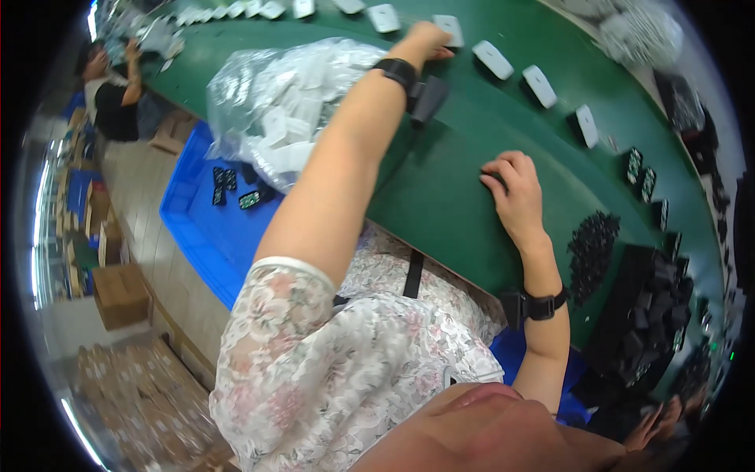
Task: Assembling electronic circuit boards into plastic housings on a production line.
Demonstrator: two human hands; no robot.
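My left hand (429, 38) reaches out to the far side of the green table, closed at the edge of a white plastic casing (449, 30). Some of its fingers are hidden behind the hand. More rounded white casings (493, 60) stand in a spaced row on both sides of it. Nearer to me, my right hand (515, 189) rests over the table with its fingers curled together. A dark bit shows at the fingertips, too small to name. Beneath my left forearm lies a clear plastic bag (314, 75) full of white casings.
A blue bin (197, 236) at the left holds a few circuit boards (249, 200). To the right are a heap of small black parts (591, 248), a black box of black pieces (621, 315) and a line of green circuit boards (634, 165). Another person (118, 94) sits far left.
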